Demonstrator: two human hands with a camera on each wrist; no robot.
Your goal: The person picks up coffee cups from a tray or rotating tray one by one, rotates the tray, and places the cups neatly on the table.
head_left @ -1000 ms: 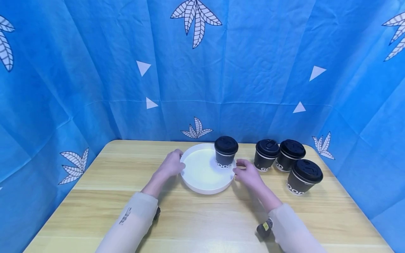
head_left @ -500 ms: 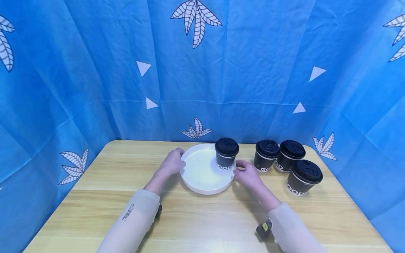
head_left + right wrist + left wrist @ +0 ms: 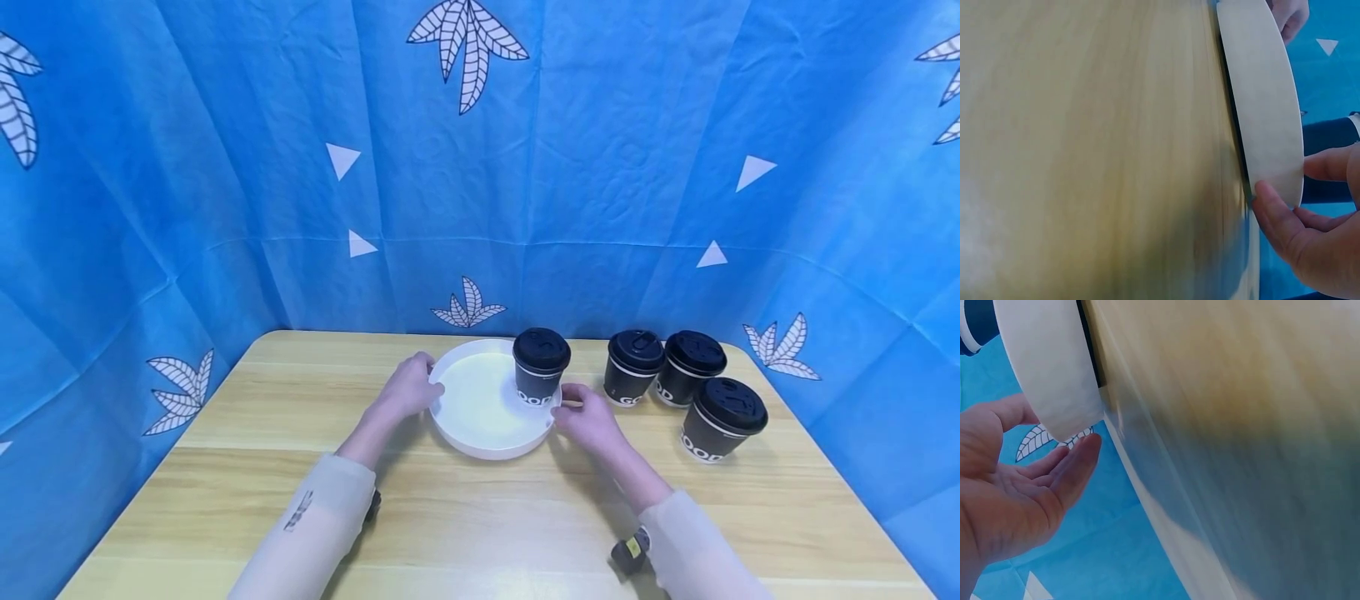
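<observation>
A round white tray (image 3: 480, 425) with a low raised rim sits in the middle of the table in the head view. One lidded black paper cup (image 3: 540, 367) stands upright on its back right part. My left hand (image 3: 405, 390) holds the tray's left rim, thumb toward the inside; the left wrist view shows the fingers (image 3: 1079, 465) curved round the tray's side. On the opposite side my right hand (image 3: 588, 421) grips the right rim. In the right wrist view its thumb and fingers (image 3: 1275, 219) close on the tray's wall.
Right of the tray stand three more lidded black cups: one nearest it (image 3: 632, 367), another at the back (image 3: 686, 367) and a third nearer the front (image 3: 722, 419). A blue patterned curtain (image 3: 480, 192) surrounds the wooden table (image 3: 480, 525) behind and at both sides.
The cup on the tray sits slightly lower and to the right in the view. Both hands keep their places on the rim, and the tray has barely shifted.
</observation>
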